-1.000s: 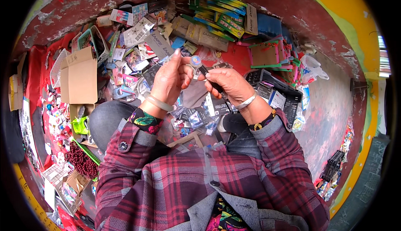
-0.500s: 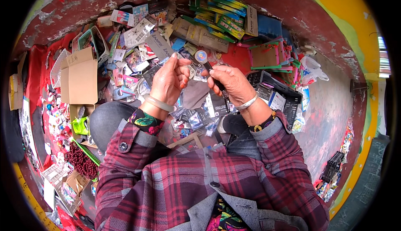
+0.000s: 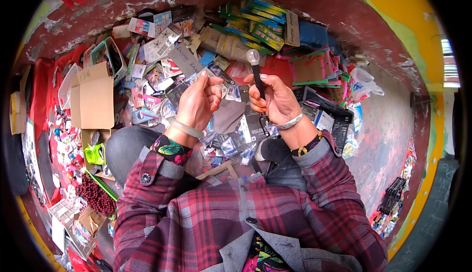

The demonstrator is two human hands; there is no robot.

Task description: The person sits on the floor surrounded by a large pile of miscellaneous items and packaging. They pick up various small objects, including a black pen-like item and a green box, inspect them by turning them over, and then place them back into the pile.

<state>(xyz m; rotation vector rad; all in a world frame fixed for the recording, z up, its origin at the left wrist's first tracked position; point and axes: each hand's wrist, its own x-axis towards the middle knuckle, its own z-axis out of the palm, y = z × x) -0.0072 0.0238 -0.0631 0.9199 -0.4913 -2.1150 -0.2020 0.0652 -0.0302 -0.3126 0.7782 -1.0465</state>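
My right hand [image 3: 276,99] is closed round a black strap [image 3: 257,75], held upright between thumb and fingers. At the strap's upper end sits a round, silvery disc [image 3: 252,56]. Its lower end hangs below my fingers with a small dark fitting [image 3: 265,124]. Across a short gap to the left is my left hand [image 3: 197,104], with its fingers curled in and the thumb against them. What it holds, if anything, is too small to make out. Under both hands lie small clear packets [image 3: 230,145] and a dark cloth-like piece [image 3: 228,114].
An upright cardboard flap [image 3: 93,97] and a green-and-white basket [image 3: 115,58] stand left. Colourful flat packs [image 3: 268,21] are heaped at the far side. To the right are a black crate [image 3: 339,119], pink-and-green frames [image 3: 317,68] and a plastic bag [image 3: 365,83].
My right hand has tipped the strap more upright, so its disc has risen and moved right; the disc's coloured face no longer shows. My left hand has hardly moved.
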